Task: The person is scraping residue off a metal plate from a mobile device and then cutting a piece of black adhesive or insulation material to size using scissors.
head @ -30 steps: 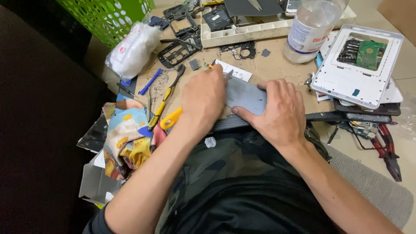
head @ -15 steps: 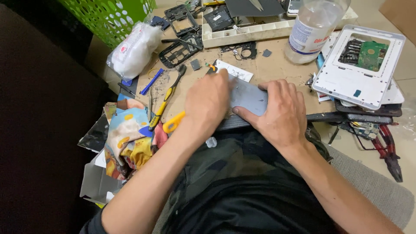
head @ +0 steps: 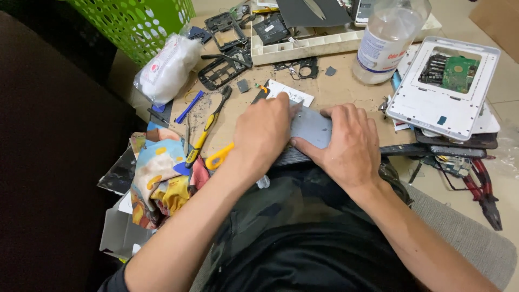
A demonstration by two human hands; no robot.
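Seen from the head camera, looking down over a lap in dark camouflage clothing at a cluttered sheet of brown cardboard (head: 346,89). Both hands rest on a flat grey panel (head: 312,127) lying at the near edge of the cardboard, just in front of the person's body. The left hand (head: 263,133) covers the panel's left part, fingers curled together and pressed down over its far corner; whether a small tool sits under them cannot be told. The right hand (head: 348,141) lies flat on the panel's right part, fingers spread slightly apart, thumb pinned along the near edge, holding it steady. The panel looks whole and closed from here, so the prying or opening seems at an early stage, with no part lifted off it yet. Around it lies the yield of other dismantling: an opened white case (head: 432,103) with a green circuit board (head: 459,70) to the right, black frames (head: 224,67) at the far left, a shallow cream tray (head: 303,51) of parts beyond, and a clear bottle (head: 386,40) beside it. Left of the hands lie yellow-handled pliers (head: 208,127), a blue pen (head: 189,106), a bag of white wadding (head: 167,67) and a colourful cloth (head: 159,181). Red-handled cutters (head: 481,192) sit at the far right, a green basket (head: 140,21) at the top left.
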